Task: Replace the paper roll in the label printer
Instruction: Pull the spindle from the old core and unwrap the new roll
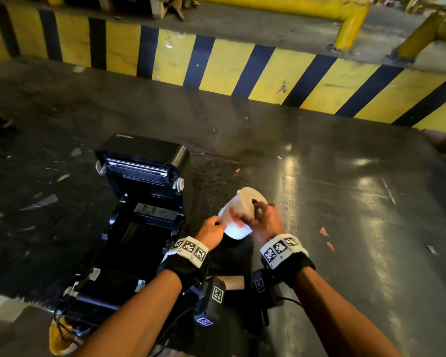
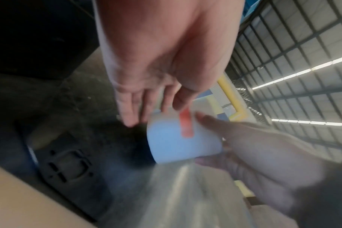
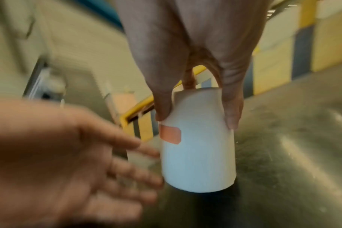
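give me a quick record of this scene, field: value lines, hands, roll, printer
printer: black, lid open, on the dark floor, left of the hands
paper roll: white, orange tape strip on its side, held above the floor
right hand: grips the roll, thumb and fingers on opposite sides
left hand: at the roll's left edge, fingers extended; contact unclear from blur
roll compartment: looks empty, partly shadowed
background: yellow and dark striped barrier

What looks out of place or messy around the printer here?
Paper scraps and orange bits litter the dark floor around the open printer. The paper roll, held in the right hand, still carries its orange sticker.
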